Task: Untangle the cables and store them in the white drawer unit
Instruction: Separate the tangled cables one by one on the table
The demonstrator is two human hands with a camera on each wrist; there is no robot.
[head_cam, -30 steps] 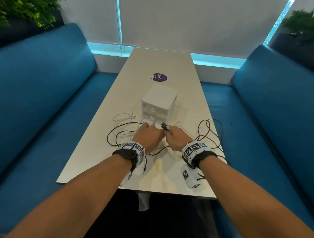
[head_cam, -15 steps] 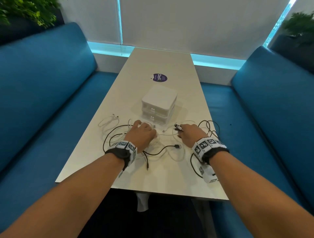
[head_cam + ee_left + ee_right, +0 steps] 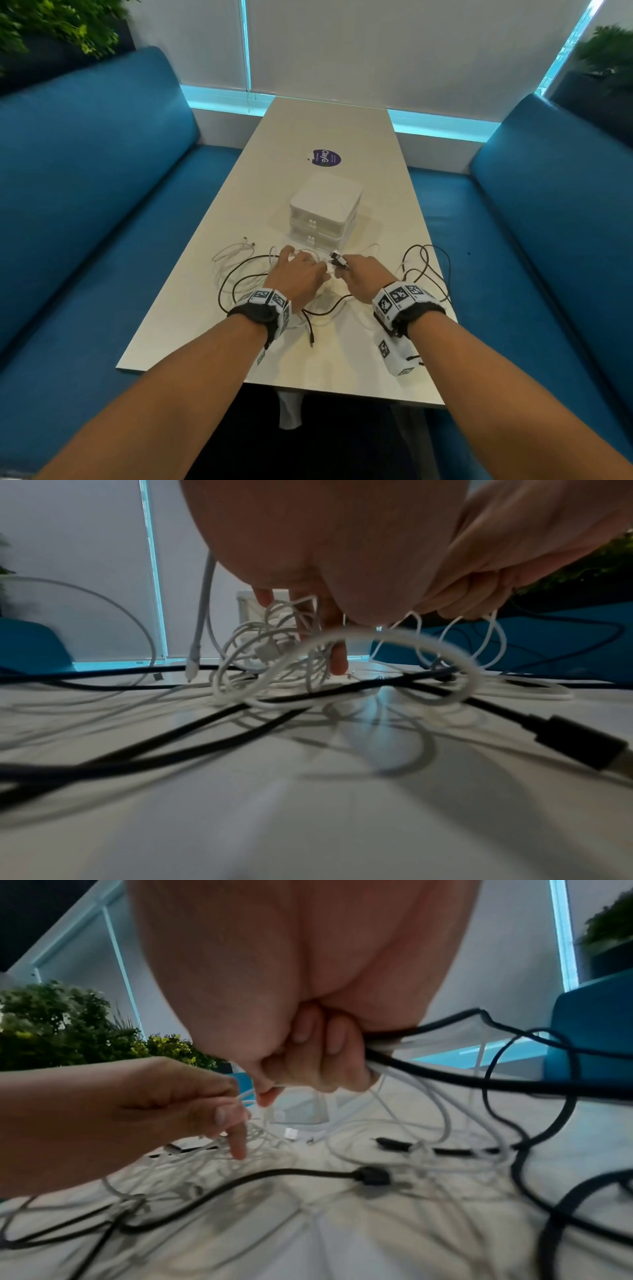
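A tangle of white cables (image 3: pixel 233 254) and black cables (image 3: pixel 426 263) lies on the table in front of the white drawer unit (image 3: pixel 325 202), whose two drawers are closed. My left hand (image 3: pixel 298 274) reaches into the white loops (image 3: pixel 394 638) and pinches a white strand, one finger pointing down (image 3: pixel 240 1139). My right hand (image 3: pixel 364 275) sits close beside it, fingers curled (image 3: pixel 325 1061) round a black cable (image 3: pixel 445 1074) and white strands. A black-and-white plug (image 3: pixel 337 258) sticks out above its knuckles.
The beige table (image 3: pixel 325 120) runs between two blue sofas (image 3: pixel 85 178). A purple sticker (image 3: pixel 326 158) lies behind the drawer unit. A loose black plug (image 3: pixel 578 742) rests near my left wrist. Black loops (image 3: pixel 442 291) reach the table's right edge.
My hands were spread apart half a second ago and have come together again in front of the drawer unit. The right hand carried the plug back leftward; the cables slackened.
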